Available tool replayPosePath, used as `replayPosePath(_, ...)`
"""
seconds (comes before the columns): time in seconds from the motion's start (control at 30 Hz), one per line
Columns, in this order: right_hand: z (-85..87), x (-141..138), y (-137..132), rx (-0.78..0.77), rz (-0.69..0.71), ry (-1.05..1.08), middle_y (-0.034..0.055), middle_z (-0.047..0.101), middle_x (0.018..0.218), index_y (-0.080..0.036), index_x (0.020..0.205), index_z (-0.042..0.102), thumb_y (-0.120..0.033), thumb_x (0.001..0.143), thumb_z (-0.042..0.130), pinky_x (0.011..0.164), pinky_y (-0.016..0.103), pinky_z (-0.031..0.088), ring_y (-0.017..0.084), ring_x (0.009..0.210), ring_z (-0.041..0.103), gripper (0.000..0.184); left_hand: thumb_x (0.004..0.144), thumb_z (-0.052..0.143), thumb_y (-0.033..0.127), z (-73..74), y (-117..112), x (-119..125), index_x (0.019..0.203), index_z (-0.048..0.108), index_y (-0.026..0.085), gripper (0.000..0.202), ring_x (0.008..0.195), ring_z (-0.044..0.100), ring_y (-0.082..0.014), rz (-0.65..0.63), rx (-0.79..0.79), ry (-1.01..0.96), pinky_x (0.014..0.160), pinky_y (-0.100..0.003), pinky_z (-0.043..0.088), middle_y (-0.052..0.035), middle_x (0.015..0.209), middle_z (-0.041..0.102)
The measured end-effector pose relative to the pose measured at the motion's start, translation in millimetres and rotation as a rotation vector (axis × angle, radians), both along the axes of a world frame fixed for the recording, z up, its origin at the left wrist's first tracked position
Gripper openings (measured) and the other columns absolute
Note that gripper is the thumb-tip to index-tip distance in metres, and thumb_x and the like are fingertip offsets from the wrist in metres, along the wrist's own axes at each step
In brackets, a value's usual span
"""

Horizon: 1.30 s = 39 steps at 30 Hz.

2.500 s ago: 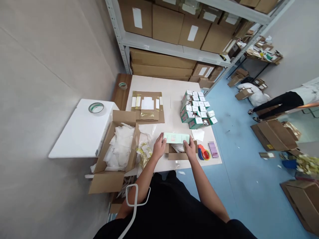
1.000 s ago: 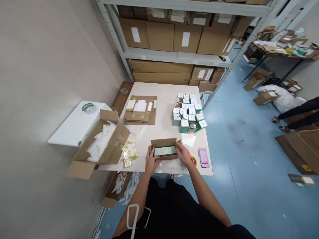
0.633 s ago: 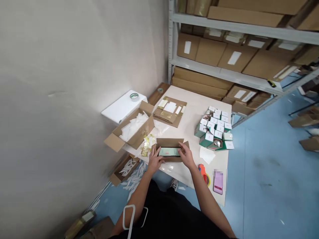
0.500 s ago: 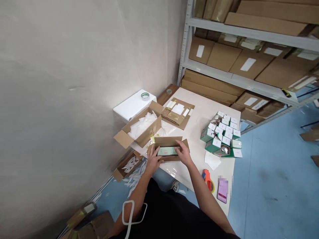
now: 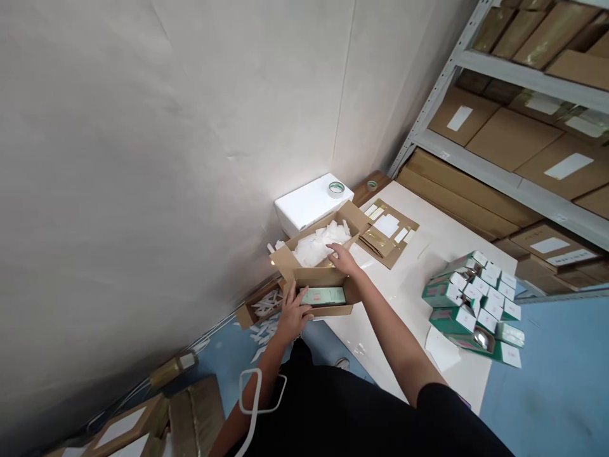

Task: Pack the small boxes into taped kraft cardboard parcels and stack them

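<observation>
A small open cardboard box (image 5: 328, 311) stands at the near table edge, with a pale green product box (image 5: 326, 296) lying inside it. My left hand (image 5: 291, 312) grips the left end of the cardboard box, its fingers over the wall. Beyond it, a larger open carton (image 5: 358, 219) holds white packing paper (image 5: 320, 246). My right hand (image 5: 342, 260) is over the near right side of that carton, fingers partly stretched toward the paper. Nothing shows in this hand.
Several green and white product boxes (image 5: 476, 298) stand at the table's right. Flattened cardboard (image 5: 391, 254) lies behind. A tape roll (image 5: 335, 188) rests on a white box (image 5: 304, 206) by the wall. Shelves (image 5: 518, 184) with cartons rise at the back right. Paper strips (image 5: 266, 333) litter the floor.
My right hand has let go of the small box's right side and moved forward to the packing paper carton. My left hand stays on the box. The view has swung left.
</observation>
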State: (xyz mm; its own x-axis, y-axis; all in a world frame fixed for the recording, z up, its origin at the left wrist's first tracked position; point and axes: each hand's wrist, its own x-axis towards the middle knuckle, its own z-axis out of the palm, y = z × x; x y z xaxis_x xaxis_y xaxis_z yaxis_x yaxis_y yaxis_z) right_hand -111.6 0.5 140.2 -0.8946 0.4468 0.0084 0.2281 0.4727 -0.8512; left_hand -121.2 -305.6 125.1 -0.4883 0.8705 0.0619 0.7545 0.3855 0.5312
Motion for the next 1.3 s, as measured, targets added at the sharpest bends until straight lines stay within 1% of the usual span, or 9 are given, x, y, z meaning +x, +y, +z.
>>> replayPosePath(0.17, -29.2, -81, -5, -0.053, 0.177, -0.22, 0.0051, 0.074, 0.131, -0.027, 0.119, 0.08, -0.01, 0.07, 0.072, 0.116, 0.048, 0.046, 0.031, 0.127, 0.066, 0.052, 0.085, 0.075, 0.029, -5.9, -12, -14, 0.091, 0.082, 0.025, 0.01, 0.161, 0.011, -0.0432, -0.013, -0.013, -0.032, 0.125, -0.07, 0.023, -0.0039, 0.165, 0.044)
replayPosePath(0.3, -42.4, -121, -19, -0.011, 0.215, -0.418, 0.0067, 0.078, 0.124, -0.022, 0.118, 0.08, -0.003, 0.065, 0.069, 0.11, 0.043, 0.052, 0.03, 0.114, 0.073, 0.057, 0.084, 0.076, 0.026, -10.2, -14, -17, 0.09, 0.082, 0.025, 0.008, 0.161, 0.013, -0.0418, -0.04, 0.008, -0.044, 0.127, -0.067, 0.022, -0.004, 0.164, 0.046)
replayPosePath(0.47, -43.2, -137, -29, 0.025, 0.241, -0.482, 0.013, 0.076, 0.127, -0.007, 0.12, 0.078, -0.007, 0.077, 0.06, 0.11, 0.035, 0.05, 0.027, 0.114, 0.073, 0.046, 0.085, 0.076, 0.027, -16.1, -15, -18, 0.09, 0.082, 0.025, 0.007, 0.161, 0.014, -0.0414, -0.037, 0.026, -0.065, 0.126, -0.068, 0.023, -0.0025, 0.164, 0.045)
replayPosePath(0.63, -24.5, -125, -24, 0.085, 0.244, -0.448, 0.0098, 0.069, 0.141, -0.014, 0.13, 0.075, -0.001, 0.077, 0.059, 0.12, 0.036, 0.042, 0.028, 0.135, 0.062, 0.057, 0.085, 0.077, 0.026, -21.1, -14, -17, 0.089, 0.081, 0.025, 0.005, 0.161, 0.014, -0.0413, -0.017, 0.042, -0.047, 0.125, -0.069, 0.025, -0.0014, 0.165, 0.045)
replayPosePath(0.83, 7.6, -68, -15, 0.145, 0.056, -0.19, 0.0038, 0.072, 0.136, -0.023, 0.131, 0.075, -0.017, 0.092, 0.054, 0.114, 0.039, 0.049, 0.024, 0.126, 0.068, 0.044, 0.086, 0.076, 0.025, -17.7, -5, -7, 0.09, 0.081, 0.025, 0.007, 0.161, 0.012, -0.0418, -0.009, 0.038, -0.001, 0.124, -0.069, 0.026, -0.0032, 0.166, 0.043)
replayPosePath(1.03, 29.0, 38, -22, -0.007, -0.218, 0.139, 0.007, 0.08, 0.115, -0.022, 0.116, 0.08, -0.036, 0.094, 0.063, 0.092, 0.036, 0.06, 0.023, 0.096, 0.075, 0.031, 0.087, 0.075, 0.028, -12.7, 18, 16, 0.092, 0.082, 0.023, 0.01, 0.16, 0.014, -0.0446, 0.012, 0.03, 0.062, 0.123, -0.069, 0.028, -0.0041, 0.167, 0.041)
replayPosePath(1.1, 26.6, 76, -29, -0.027, -0.282, 0.202, 0.007, 0.081, 0.108, -0.021, 0.114, 0.08, -0.037, 0.095, 0.062, 0.089, 0.035, 0.061, 0.022, 0.091, 0.074, 0.031, 0.088, 0.075, 0.028, -12.0, 28, 28, 0.092, 0.082, 0.023, 0.01, 0.16, 0.015, -0.0451, 0.003, 0.019, 0.085, 0.123, -0.069, 0.029, -0.0049, 0.167, 0.042)
replayPosePath(1.2, 12.6, 131, -38, -0.049, -0.308, 0.176, 0.0058, 0.08, 0.103, -0.021, 0.127, 0.075, -0.033, 0.094, 0.061, 0.086, 0.036, 0.062, 0.021, 0.086, 0.074, 0.038, 0.089, 0.075, 0.031, -11.3, 43, 48, 0.09, 0.082, 0.023, 0.011, 0.16, 0.014, -0.0451, -0.029, 0.002, 0.115, 0.123, -0.068, 0.03, -0.0049, 0.167, 0.041)
replayPosePath(1.3, -4.1, 182, -38, -0.027, -0.235, 0.126, 0.0077, 0.076, 0.124, -0.024, 0.136, 0.07, -0.031, 0.09, 0.066, 0.103, 0.043, 0.057, 0.026, 0.113, 0.072, 0.046, 0.09, 0.073, 0.033, -11.5, 59, 68, 0.09, 0.082, 0.022, 0.014, 0.16, 0.014, -0.0449, -0.083, -0.005, 0.13, 0.123, -0.068, 0.03, -0.0052, 0.167, 0.04)
